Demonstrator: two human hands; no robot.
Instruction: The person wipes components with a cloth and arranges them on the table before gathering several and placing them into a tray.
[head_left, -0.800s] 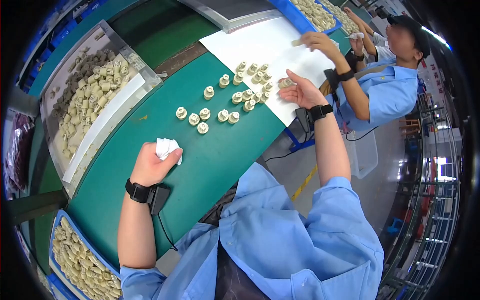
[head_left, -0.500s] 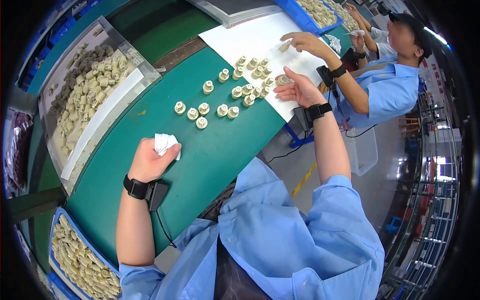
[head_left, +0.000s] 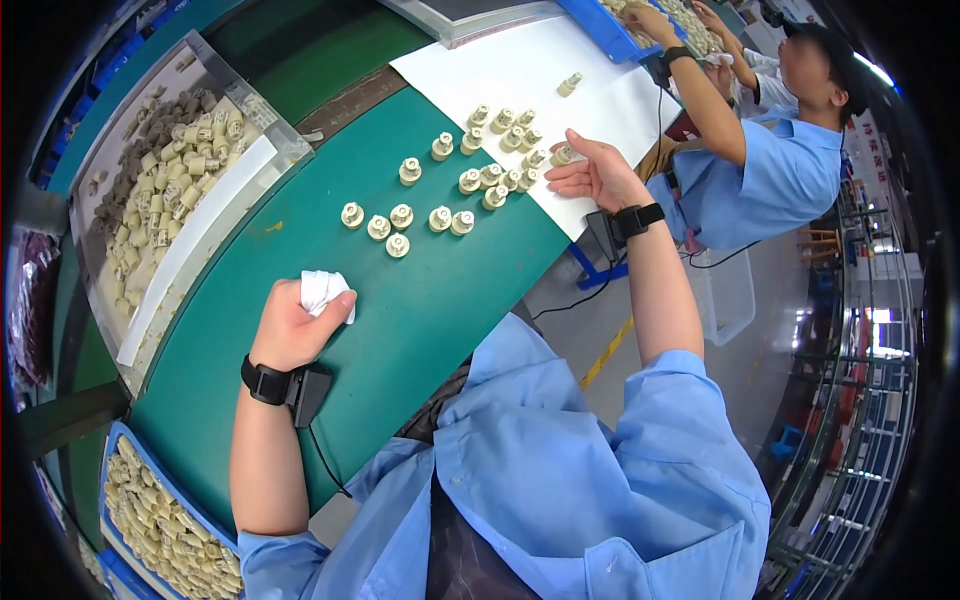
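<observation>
The left hand [head_left: 287, 325], fingers curled closed, grips a crumpled white cloth [head_left: 324, 292] over the green table [head_left: 410, 330]; the loosely open right hand [head_left: 604, 180] curves beside a cream cylindrical fitting [head_left: 562, 154], contact unclear, at the white paper [head_left: 620, 115]

The wad [head_left: 325, 291] I hold is soft, creased and matt; I cannot tell cloth from paper. Parts [head_left: 410, 174]: matt, plastic-like bodies with metallic-looking tops. My table [head_left: 430, 310]: smooth, with a low sheen. Sheet [head_left: 625, 110]: smooth, matt paper. Tray [head_left: 268, 120]: dull, metal-like wall. Bin [head_left: 119, 429]: smooth plastic rim. Bag [head_left: 36, 300]: glossy, crumpled film. Tub [head_left: 738, 292]: translucent plastic. My shirt [head_left: 530, 450]: matt woven cloth, creased. My wrist module [head_left: 313, 392]: smooth, plastic-looking casing.
</observation>
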